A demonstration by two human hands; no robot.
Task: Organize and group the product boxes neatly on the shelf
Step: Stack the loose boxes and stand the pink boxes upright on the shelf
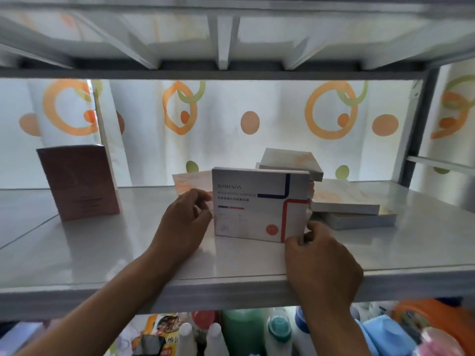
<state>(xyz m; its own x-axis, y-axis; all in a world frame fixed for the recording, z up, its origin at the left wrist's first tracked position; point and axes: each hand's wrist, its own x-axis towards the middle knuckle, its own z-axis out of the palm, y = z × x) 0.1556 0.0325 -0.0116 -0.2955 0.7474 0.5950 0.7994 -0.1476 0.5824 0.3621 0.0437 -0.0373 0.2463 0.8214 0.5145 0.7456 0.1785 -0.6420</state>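
1. White box stands upright on the shelf, mid-shelf, printed face toward the camera, long axis running left-right. It sits between both hands.
2. Left hand is at the box's left edge, fingers curled, fingertips touching or just off the edge; can't tell if it truly pinches.
3. Right hand pinches the box's lower right corner, thumb in front.
4. Right hand has the firmer hold, so my read is that it steers any slide or turn while the left steadies.
5. Peach box stands just behind the white box's left side, partly hidden.
6. Flat boxes lie right of and behind the white box: three clear, stacked askew, maybe a fourth hidden edge.
7. Pink box stands alone, well apart to the left.
8. Count: one white, one peach, one pink, three-plus flat.
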